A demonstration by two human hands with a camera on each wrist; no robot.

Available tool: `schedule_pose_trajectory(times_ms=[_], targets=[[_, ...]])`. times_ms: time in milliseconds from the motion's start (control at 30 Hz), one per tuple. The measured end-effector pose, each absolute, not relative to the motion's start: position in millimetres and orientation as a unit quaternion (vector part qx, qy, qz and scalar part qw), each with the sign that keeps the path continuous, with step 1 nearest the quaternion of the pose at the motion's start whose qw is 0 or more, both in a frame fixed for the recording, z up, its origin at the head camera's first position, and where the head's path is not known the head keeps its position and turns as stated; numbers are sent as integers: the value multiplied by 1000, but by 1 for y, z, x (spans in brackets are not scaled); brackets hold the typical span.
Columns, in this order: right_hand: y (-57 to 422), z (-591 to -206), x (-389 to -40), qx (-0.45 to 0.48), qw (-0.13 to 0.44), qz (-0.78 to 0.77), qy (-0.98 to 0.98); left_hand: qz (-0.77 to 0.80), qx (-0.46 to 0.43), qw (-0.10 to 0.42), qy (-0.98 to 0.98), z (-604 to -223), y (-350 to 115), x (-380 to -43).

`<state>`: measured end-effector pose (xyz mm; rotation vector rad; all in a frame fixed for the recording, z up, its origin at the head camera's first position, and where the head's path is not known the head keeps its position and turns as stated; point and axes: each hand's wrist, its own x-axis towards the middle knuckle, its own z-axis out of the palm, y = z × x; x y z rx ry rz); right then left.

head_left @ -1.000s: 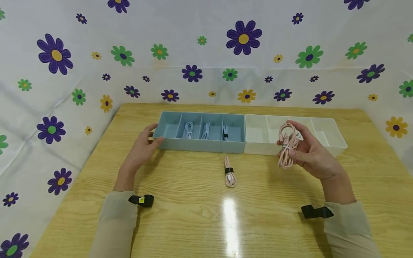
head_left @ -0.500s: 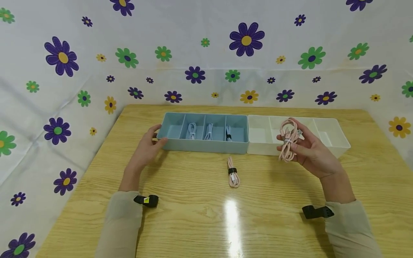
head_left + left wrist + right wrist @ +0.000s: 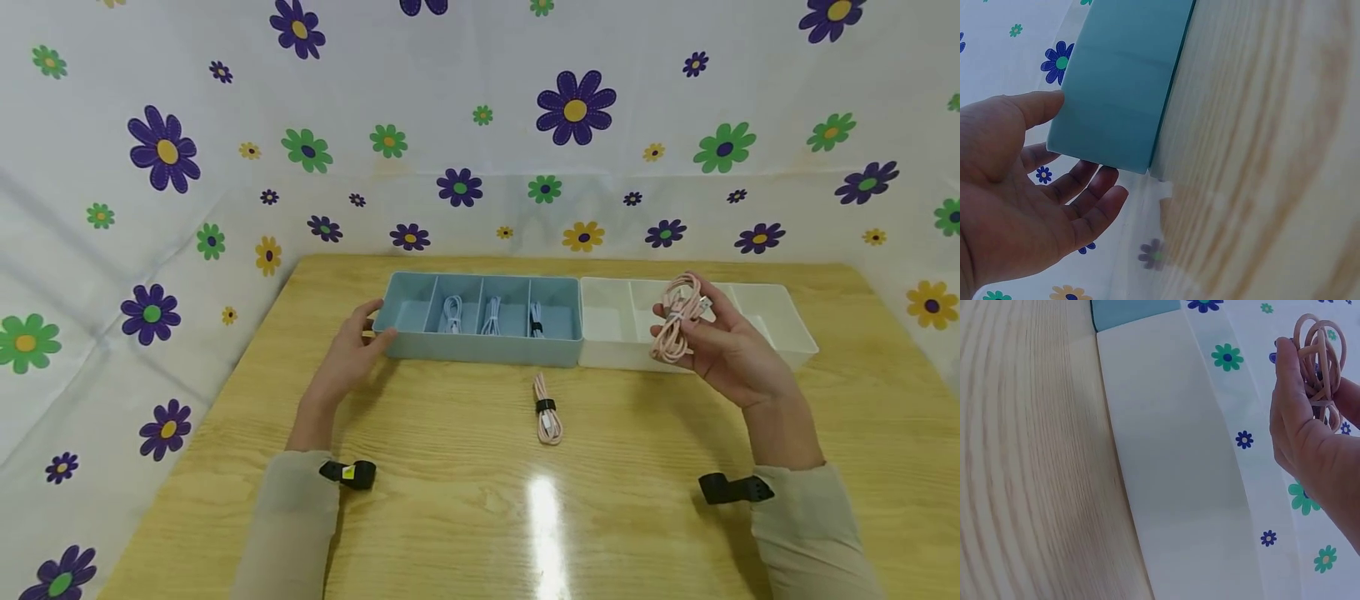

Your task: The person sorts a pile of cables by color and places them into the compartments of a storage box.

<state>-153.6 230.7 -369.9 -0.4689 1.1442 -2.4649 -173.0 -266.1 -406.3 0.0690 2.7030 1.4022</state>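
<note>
Wooden table (image 3: 442,533) — right grip (image 3: 738,354) holds pink cable (image 3: 666,343)

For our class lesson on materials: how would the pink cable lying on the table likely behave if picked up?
The pink cable would probably lift as one bundle, since a black strap wraps it. Its curved loops suggest it may flex. Lying flat, it seems unlikely to roll.

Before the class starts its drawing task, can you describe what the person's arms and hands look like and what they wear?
The left hand and right hand are bare, without gloves. The left sleeve and right sleeve are plain beige. A black left wrist device carries a yellow label; the black right wrist device shows none.
</note>
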Motion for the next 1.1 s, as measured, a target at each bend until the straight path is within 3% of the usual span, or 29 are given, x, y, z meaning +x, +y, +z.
schedule_pose_trajectory(times_ms=[233, 667, 1100], targets=[[222, -367, -166, -169, 193, -852, 456, 472, 25, 44, 880, -408, -266, -172], [201, -351, -192, -59, 202, -746, 631, 474, 22, 45, 879, -407, -266, -171], [174, -350, -211, -35, 144, -606, 782, 483, 23, 45, 874, -406, -266, -170]])
